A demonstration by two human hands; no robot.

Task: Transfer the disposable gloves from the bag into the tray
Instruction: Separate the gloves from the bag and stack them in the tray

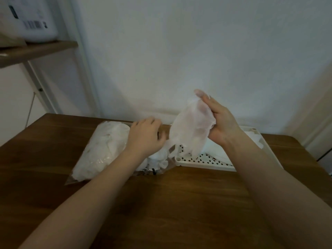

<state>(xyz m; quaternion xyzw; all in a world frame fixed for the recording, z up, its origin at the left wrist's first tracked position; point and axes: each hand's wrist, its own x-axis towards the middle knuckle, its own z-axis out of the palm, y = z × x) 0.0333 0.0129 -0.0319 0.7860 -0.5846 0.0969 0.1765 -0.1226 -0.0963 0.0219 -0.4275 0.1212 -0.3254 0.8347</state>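
A clear plastic bag stuffed with white disposable gloves lies on the wooden table, left of centre. My left hand rests at the bag's right end, fingers curled; whether it grips anything is hidden. My right hand is raised above the table and holds a translucent white glove that hangs down over the white perforated tray. More white gloves lie in the far right part of the tray, behind my right wrist.
The brown wooden table stands against a white wall. A wooden shelf at upper left carries a white box with a barcode. A white frame post runs down from the shelf to the table's left corner.
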